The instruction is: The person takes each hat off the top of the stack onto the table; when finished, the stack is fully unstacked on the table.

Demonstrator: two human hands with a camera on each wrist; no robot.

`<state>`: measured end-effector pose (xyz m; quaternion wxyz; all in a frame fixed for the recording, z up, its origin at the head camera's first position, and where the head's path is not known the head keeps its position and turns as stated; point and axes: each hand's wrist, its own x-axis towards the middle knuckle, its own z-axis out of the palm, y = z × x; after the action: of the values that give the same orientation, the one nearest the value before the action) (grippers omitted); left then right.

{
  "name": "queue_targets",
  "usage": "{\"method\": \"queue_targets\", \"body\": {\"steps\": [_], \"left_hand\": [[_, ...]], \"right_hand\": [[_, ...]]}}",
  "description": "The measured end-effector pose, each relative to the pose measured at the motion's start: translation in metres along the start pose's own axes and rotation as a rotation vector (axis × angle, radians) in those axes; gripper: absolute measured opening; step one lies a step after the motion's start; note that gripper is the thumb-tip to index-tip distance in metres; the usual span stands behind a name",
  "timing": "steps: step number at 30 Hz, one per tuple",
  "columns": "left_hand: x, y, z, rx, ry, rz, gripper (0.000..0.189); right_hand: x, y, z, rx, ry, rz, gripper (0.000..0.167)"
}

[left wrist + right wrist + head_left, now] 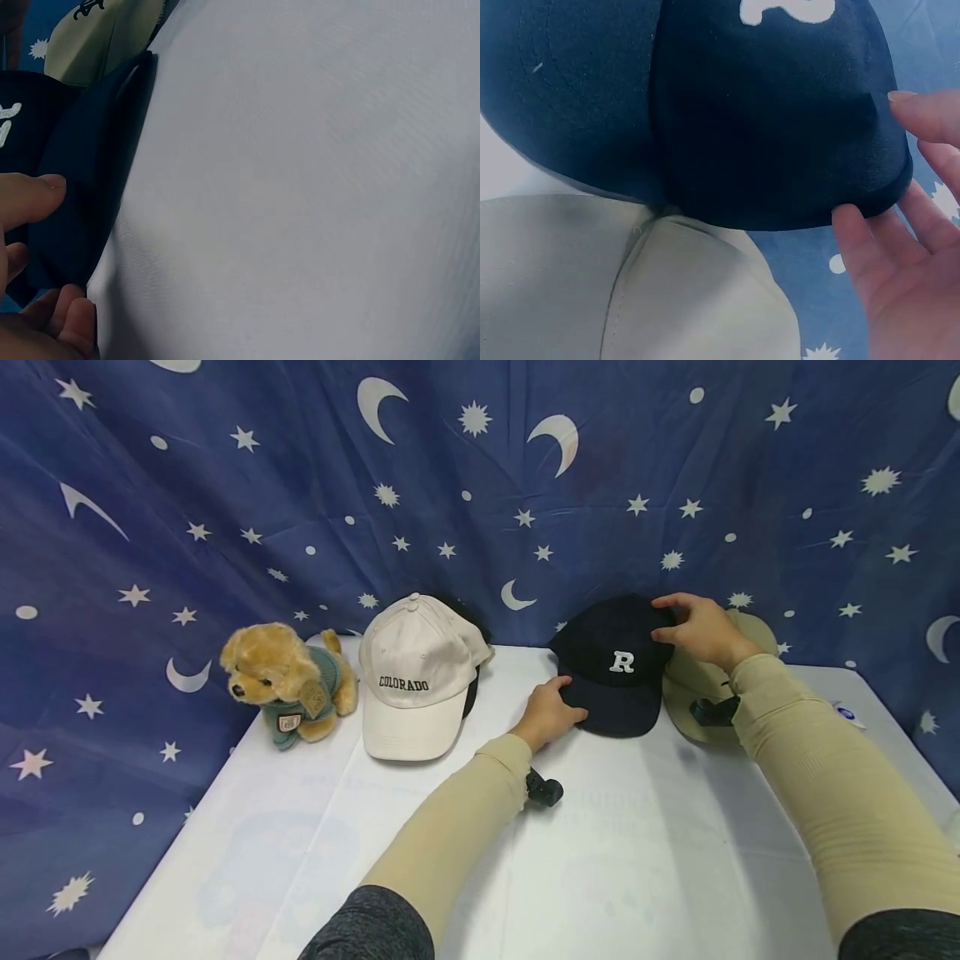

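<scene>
A dark cap point(609, 656) with a white letter R stands at the back right of the white table. My left hand point(547, 717) grips its brim from the left, and the left wrist view shows the thumb point(34, 196) over the dark fabric with fingertips at its lower edge. On the other side, my right hand point(701, 628) holds the crown near its top. In the right wrist view the fingers point(859, 240) curl round the crown's edge. Behind and beside this cap, partly covered, leans a khaki cap point(690, 697).
A cream cap point(414, 672) lettered COLORADO rests left of the hands, with a dark cap point(471, 693) partly hidden behind it. Farther left sits a plush dog point(281, 681) in a green outfit. A blue curtain point(465, 468) with moons and stars hangs behind the table point(585, 877).
</scene>
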<state>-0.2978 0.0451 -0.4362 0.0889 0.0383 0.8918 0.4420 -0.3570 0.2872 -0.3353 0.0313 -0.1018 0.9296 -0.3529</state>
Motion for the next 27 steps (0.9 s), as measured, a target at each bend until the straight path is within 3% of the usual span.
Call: {"method": "queue_targets", "body": {"steps": [9,19,27], "left_hand": [[0.0008,-0.0014,0.0002,0.007,-0.017,-0.003,0.065],[-0.0006,-0.0004,0.0071,-0.046,0.052,-0.023,0.069],[-0.0042,-0.0005,0.0084,-0.063,0.053,-0.041,0.069]], "right_hand": [[0.0005,0.0023,0.0017,0.064,-0.005,0.008,0.061],[-0.0007,-0.0009,0.0088,0.09,0.01,-0.009,0.059],[-0.0057,0.0018,0.0076,0.107,0.012,-0.007,0.061]]}}
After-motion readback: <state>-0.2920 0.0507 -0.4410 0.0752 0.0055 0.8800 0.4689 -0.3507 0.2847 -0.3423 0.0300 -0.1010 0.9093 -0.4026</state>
